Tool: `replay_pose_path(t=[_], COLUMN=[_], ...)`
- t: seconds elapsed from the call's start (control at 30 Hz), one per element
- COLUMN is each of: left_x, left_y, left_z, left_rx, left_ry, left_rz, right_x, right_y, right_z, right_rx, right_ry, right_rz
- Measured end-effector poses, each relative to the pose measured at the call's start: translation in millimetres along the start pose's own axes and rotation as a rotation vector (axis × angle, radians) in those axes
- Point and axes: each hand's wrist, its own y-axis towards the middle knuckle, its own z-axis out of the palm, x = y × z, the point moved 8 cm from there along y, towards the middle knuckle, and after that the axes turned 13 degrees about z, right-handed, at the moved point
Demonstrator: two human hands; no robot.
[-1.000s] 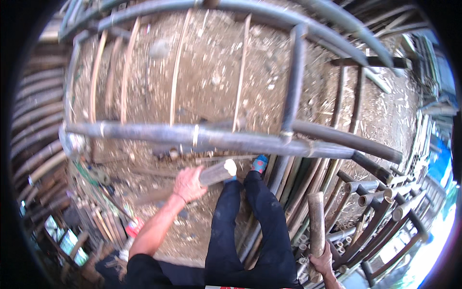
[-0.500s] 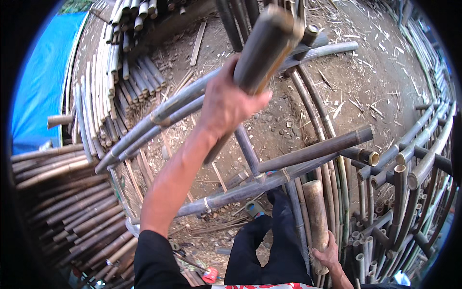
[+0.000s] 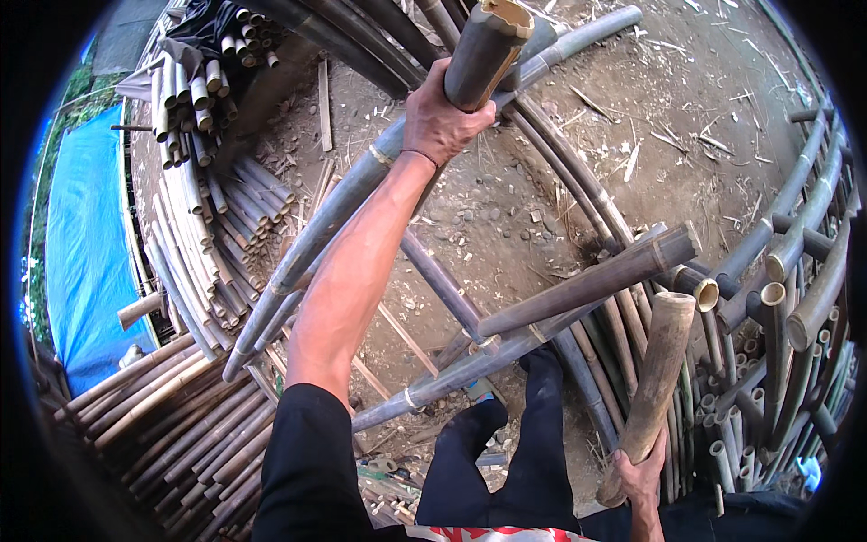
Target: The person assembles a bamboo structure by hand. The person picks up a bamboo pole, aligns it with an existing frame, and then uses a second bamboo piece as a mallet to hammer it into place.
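left hand (image 3: pixel 442 113): curled firmly round a dark post (image 3: pixel 483 59), just below its top end; the thumb lies along the right side, the knuckles on the left. no gap shows between palm and post, though the far side of the grip is hidden.
post: thick, hollow at its top end, tilted a little to the right; how its lower part meets the frame is covered by the hand and forearm.
right hand (image 3: pixel 643 465): wrapped round the lower part of a club (image 3: pixel 657 361), the fingers bent in against it; some of them are out of sight behind it.
club: a pale brown length of bamboo, leaning with its top to the right, well apart from the post and right of the person's legs (image 3: pixel 533 452).
frame (image 3: pixel 348 212): dark bamboo rails in front of the person, with a crossbar (image 3: pixel 438 275) between them; the left forearm passes over it.
short pole (image 3: pixel 587 282): across the near rail, its open end just above the club.
ground (image 3: pixel 506 226): bare earth, strewn with chips.
left side: stacked poles (image 3: pixel 203 443) and a blue tarp (image 3: pixel 86 262).
right side: more bamboo frames (image 3: pixel 804 244).
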Motion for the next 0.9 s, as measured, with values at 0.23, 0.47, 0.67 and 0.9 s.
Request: replay_pose_path(t=[0.23,0.47,0.67,0.9], left_x=[13,34,31,30], left_y=[-5,21,27,35], left_z=[21,26,30,34], left_rx=[0.056,0.098,0.076,0.043], left_ry=[0.035,0.077,-0.013,0.055], left_rz=[-0.042,-0.060,-0.048,0.029], right_x=[-2,40,80,106], right_y=[11,32,51,64], right_z=[7,16,23,41], right_rx=[0.062,0.125,0.087,0.172], right_ry=[0.061,0.061,0.151,0.283], right_rz=[0.091,-0.022,-0.086,-0.059])
